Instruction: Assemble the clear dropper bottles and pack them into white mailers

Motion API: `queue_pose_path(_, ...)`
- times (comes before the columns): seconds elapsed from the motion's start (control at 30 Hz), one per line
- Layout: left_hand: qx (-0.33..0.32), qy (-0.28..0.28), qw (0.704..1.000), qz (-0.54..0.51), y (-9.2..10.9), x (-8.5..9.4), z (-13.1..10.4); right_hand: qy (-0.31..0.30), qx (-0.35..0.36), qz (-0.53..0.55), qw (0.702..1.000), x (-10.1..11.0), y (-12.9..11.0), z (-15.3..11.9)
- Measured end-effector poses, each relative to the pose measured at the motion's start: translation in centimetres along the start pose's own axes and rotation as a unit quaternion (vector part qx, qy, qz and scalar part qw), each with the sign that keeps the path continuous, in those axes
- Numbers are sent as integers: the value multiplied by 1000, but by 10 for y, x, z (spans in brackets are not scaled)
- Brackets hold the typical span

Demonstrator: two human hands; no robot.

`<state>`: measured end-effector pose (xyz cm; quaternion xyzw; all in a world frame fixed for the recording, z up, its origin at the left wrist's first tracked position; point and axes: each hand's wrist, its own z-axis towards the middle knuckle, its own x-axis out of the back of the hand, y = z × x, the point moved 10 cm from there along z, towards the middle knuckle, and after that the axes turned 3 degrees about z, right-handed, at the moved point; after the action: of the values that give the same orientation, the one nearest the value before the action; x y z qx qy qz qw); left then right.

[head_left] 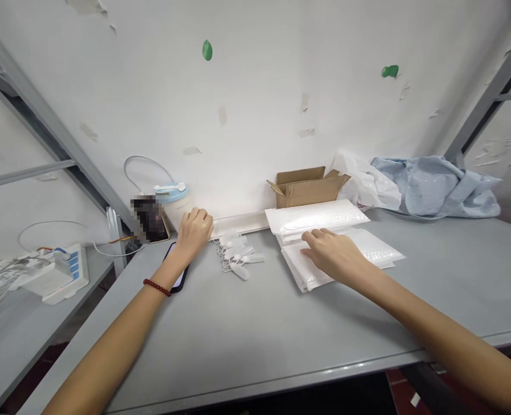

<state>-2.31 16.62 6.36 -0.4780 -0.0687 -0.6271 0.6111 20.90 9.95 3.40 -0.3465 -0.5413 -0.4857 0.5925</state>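
Observation:
My left hand (194, 230) is closed, knuckles up, at the back left of the grey table, in front of a white tub with a blue lid (174, 197). Whatever its fingers may hold is hidden. Beside it lies a cluster of small translucent white tags on strings (237, 255). Over the stacked white padded mailers (370, 245) is my right hand (333, 255). Its fingers are bent at the front edge of the upper mailers (320, 218), and the thumb stands a little apart. No mailer shows clearly pinched between them.
A phone (180, 279) lies partly under my left wrist; a dark upright device (154, 222) stands behind. An open cardboard box (311, 190), white plastic bag (363, 176) and light blue cloth bag (432, 187) line the back. A power strip (71, 271) with cables sits left.

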Motion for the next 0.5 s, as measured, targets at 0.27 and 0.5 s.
queue_pose_path(0.27,30,55,998,17,-19,39,-4,6,1,2,1000,1,-2,0)
queue_pose_path(0.5,73,99,992,28,-44,68,-5,3,0,5,1000,-2,-1,2)
